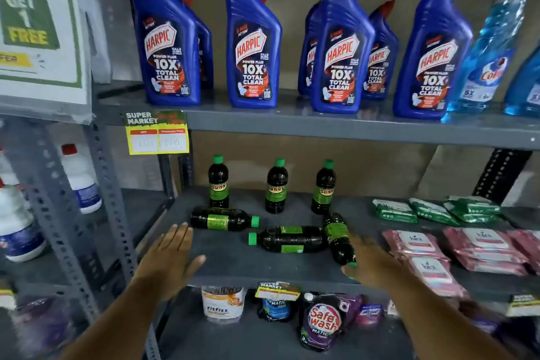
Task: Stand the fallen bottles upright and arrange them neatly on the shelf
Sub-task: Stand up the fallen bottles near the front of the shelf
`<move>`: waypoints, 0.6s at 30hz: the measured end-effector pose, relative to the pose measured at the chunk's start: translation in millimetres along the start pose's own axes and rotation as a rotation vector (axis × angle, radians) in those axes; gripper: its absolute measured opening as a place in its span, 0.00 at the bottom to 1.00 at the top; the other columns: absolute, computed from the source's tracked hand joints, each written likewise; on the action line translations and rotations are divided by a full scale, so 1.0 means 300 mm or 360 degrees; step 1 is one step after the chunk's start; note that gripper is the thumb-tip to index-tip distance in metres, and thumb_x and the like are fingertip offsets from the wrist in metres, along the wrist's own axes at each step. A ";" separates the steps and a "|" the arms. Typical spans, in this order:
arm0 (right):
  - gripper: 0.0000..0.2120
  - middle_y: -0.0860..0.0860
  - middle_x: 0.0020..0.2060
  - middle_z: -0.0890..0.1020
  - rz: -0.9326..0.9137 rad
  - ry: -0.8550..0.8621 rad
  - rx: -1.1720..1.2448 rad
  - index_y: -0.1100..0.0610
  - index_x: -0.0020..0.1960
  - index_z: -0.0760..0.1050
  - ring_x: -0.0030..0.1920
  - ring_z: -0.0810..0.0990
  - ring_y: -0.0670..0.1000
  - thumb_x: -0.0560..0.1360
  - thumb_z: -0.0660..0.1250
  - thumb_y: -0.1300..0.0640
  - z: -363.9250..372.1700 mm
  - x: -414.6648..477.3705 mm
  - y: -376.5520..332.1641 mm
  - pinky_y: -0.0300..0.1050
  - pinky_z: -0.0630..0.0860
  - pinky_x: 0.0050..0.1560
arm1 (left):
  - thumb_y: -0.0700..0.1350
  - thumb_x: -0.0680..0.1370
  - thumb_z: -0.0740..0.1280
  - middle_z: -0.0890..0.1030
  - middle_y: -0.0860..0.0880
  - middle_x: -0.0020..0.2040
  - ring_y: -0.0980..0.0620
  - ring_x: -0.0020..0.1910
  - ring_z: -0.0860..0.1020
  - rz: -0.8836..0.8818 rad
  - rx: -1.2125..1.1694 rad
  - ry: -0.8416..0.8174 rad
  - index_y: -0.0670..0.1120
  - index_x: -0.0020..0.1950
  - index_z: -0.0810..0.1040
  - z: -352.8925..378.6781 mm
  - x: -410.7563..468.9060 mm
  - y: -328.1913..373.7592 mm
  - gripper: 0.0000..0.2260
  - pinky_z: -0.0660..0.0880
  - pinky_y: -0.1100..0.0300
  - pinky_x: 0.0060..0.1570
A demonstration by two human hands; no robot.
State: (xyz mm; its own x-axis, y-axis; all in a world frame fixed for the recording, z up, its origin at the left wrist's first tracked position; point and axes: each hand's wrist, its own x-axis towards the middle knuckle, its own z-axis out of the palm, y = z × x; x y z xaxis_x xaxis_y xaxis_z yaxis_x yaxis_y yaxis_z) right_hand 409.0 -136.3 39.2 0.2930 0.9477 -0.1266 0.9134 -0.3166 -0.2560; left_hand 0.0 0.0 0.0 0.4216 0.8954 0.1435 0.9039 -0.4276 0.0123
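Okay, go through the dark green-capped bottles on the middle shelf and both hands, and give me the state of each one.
Three back bottles: upright.
Left fallen bottle: on its side, cap pointing right.
Middle fallen bottle: on its side, cap pointing left.
Right fallen bottle: lying down, cap toward shelf front.
Left hand: open, empty.
Right hand: at that cap, blurred.

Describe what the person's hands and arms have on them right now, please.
Nothing: the left hand and the right hand are bare, with no gloves, rings or watch visible. Both forearms are bare too; no sleeve shows. The right is motion-blurred.
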 end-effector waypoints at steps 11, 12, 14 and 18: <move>0.45 0.64 0.70 0.65 0.0460 0.0209 0.0495 0.57 0.77 0.51 0.66 0.71 0.65 0.71 0.70 0.40 0.130 0.124 -0.040 0.57 0.73 0.62 | 0.75 0.55 0.21 0.47 0.43 0.78 0.45 0.76 0.45 -0.0251 -0.0178 -0.0242 0.42 0.76 0.46 0.203 0.087 -0.079 0.58 0.47 0.49 0.74; 0.45 0.64 0.68 0.67 0.0477 0.0204 0.0502 0.56 0.77 0.52 0.65 0.72 0.65 0.70 0.70 0.40 0.129 0.129 -0.043 0.57 0.74 0.60 | 0.75 0.56 0.22 0.48 0.43 0.78 0.44 0.76 0.46 -0.0281 -0.0207 -0.0238 0.41 0.76 0.47 0.220 0.091 -0.081 0.58 0.47 0.48 0.74; 0.44 0.63 0.67 0.70 0.0490 0.0197 0.0509 0.54 0.77 0.53 0.62 0.75 0.64 0.70 0.70 0.39 0.140 0.148 -0.027 0.56 0.76 0.57 | 0.75 0.59 0.24 0.52 0.43 0.78 0.43 0.76 0.49 -0.0324 -0.0206 -0.0198 0.42 0.76 0.51 0.238 0.096 -0.078 0.56 0.50 0.46 0.74; 0.43 0.62 0.65 0.71 0.0456 0.0178 0.0520 0.51 0.76 0.53 0.61 0.76 0.64 0.70 0.70 0.40 0.145 0.155 -0.016 0.56 0.76 0.57 | 0.74 0.61 0.25 0.55 0.43 0.77 0.42 0.76 0.52 -0.0354 -0.0165 -0.0160 0.43 0.76 0.54 0.249 0.097 -0.074 0.54 0.51 0.45 0.73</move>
State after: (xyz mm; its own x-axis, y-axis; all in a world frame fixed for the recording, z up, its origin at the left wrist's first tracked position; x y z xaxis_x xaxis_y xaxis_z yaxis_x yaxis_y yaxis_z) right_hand 405.8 -92.6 -7.0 0.5664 0.8127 -0.1367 0.6588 -0.5462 -0.5174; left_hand -2.4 44.7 -70.1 0.2233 0.9744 0.0269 0.9650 -0.2249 0.1349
